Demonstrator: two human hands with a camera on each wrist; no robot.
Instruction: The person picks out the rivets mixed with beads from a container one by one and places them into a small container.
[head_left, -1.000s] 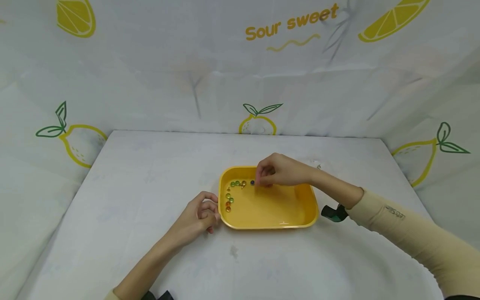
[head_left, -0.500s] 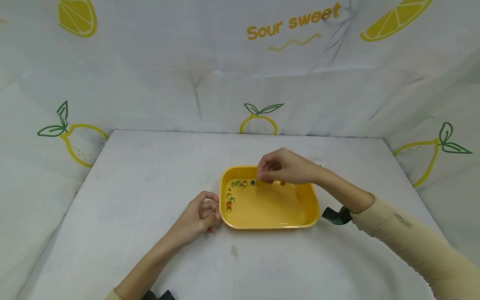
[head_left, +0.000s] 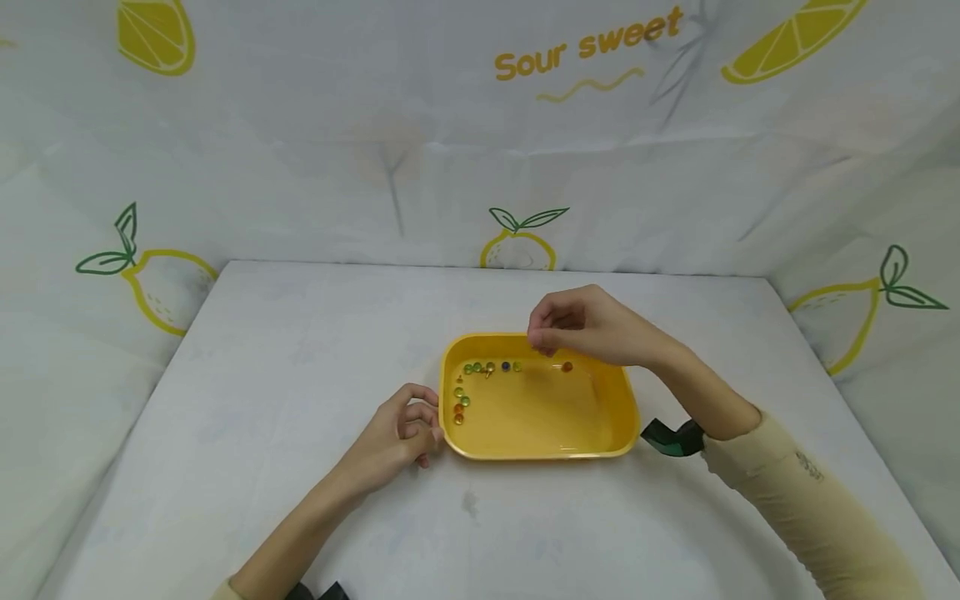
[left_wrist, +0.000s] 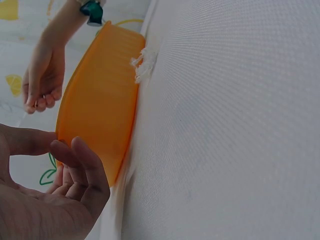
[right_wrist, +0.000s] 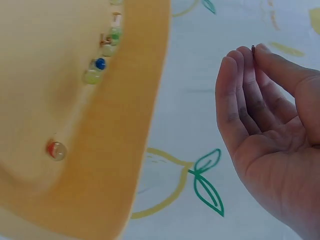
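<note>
A yellow tray [head_left: 540,457] stands on the table with glass marbles in it. Several green and yellowish marbles [head_left: 465,402] and two orange ones [head_left: 459,418] line its left and far sides, with a blue marble [head_left: 506,367] among them. Small brassy pieces [head_left: 488,374] lie by the far row. Another orange marble [head_left: 567,367] sits apart to the right. My right hand [head_left: 592,325], over the tray's far rim, pinches a tiny dark reddish piece [right_wrist: 253,49] between thumb and forefinger; its kind is too small to tell. My left hand [head_left: 405,429] rests loosely bent fingers against the tray's left outer wall.
A white-covered table [head_left: 337,317] carries the tray. Behind it hangs a lemon-print cloth [head_left: 315,150]. A bit of frayed white thread [left_wrist: 145,65] shows beside the tray in the left wrist view.
My right hand has lifted away from the tray floor and shifted back and right. A yellow-green marble beside the blue one and the lone orange marble are now uncovered. The left hand stays put.
</note>
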